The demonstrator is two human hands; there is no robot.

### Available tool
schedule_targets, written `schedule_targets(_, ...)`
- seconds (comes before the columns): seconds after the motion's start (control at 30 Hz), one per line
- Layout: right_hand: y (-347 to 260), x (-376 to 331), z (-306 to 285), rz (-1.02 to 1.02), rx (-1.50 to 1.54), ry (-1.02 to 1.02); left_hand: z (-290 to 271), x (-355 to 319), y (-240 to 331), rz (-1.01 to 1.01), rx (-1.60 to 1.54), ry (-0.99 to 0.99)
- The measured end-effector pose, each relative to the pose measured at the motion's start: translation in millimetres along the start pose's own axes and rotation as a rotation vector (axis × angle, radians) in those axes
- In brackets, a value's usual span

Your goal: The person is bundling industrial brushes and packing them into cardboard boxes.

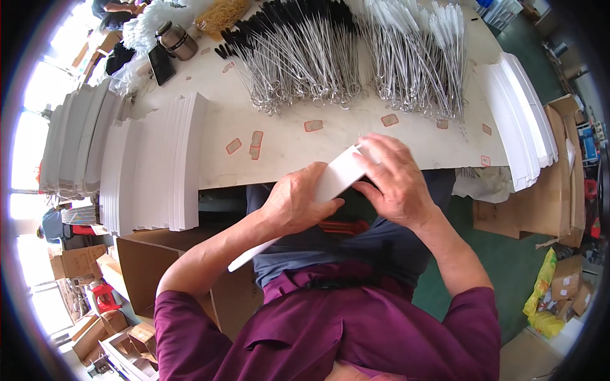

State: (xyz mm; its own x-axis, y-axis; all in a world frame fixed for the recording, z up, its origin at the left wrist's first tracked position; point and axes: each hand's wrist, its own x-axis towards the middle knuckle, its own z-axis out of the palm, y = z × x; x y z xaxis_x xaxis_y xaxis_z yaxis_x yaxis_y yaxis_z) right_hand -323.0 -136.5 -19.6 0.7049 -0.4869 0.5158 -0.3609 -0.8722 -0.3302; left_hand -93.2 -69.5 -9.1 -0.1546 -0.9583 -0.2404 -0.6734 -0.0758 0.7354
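Note:
A long, narrow white cardboard box slants across my lap, its far end over the table's front edge. My left hand is wrapped round the box, thumb on one side and fingers on the other. The lower end of the box sticks out under my left forearm. At the upper end, my right hand has its bent fingers and thumb closed about the end of the box. Those fingers are slightly blurred, and whether they also hold something small cannot be made out.
Beyond my hands, black-tipped wire brushes and white-tipped wire brushes lie in heaps on the table. Stacked white boxes stand at left and right. A metal flask and a phone are far left.

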Motion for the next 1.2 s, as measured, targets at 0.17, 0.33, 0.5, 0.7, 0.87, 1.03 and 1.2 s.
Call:
schedule_targets(0.17,-5.6,-30.9,10.2,0.236,0.021,0.198,3.6,-9.7,-8.7,0.015,0.041,0.102)
schedule_targets(0.33,-13.3,-27.4,31.3,0.277,0.256,0.242,24.3,-15.1,-17.4,0.107,0.05,0.187)
schedule_targets(0.5,-24.5,-31.0,37.7,0.795,0.93,0.093,29.8,-14.1,-14.1,0.15,0.029,0.199)
schedule_targets(0.7,-26.2,-27.9,37.1,0.681,0.771,0.028,33.2,-7.9,-8.4,0.062,-0.063,0.119)
schedule_targets(0.87,-27.8,-29.3,40.9,0.616,0.737,-0.003,35.7,-8.4,-7.4,0.027,-0.165,0.071)
schedule_targets(1.03,-28.2,-29.4,40.8,0.589,0.702,-0.038,46.8,-8.8,-13.3,0.087,-0.083,0.179)
schedule_targets(1.2,-49.2,-24.7,48.1,0.707,0.835,0.166,52.3,-9.7,-15.8,0.127,-0.064,0.213)
